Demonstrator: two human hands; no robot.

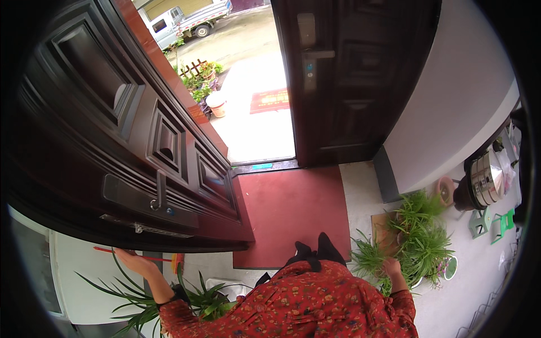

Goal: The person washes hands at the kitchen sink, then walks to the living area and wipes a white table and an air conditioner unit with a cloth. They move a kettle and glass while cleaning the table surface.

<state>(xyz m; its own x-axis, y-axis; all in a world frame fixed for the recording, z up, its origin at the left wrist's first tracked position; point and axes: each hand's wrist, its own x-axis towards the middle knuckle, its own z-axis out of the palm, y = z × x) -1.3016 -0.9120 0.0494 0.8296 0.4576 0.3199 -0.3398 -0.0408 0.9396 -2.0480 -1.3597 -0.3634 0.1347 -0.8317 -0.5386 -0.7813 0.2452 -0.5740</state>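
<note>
My left hand (134, 261) is at the free edge of a dark brown panelled door (169, 143) that stands swung inward. Its fingers look stretched out flat, and they seem to rest against the door's edge. A red stick handle (158, 258) runs behind this hand towards an orange and yellow broom head (177, 264). The door carries a metal lever handle (161, 188) on a long plate. My right hand (391, 267) hangs low over leafy spider plants (422, 249), fingers partly curled. Whether it touches the leaves is hard to tell.
A red mat (291, 211) lies before the threshold (266, 165). The other door leaf (359, 84) stands at the right. A long-leaved plant (143, 310) is below my left arm. Small stools (480, 222) stand far right. Outside are potted plants (205, 80) and a truck (190, 23).
</note>
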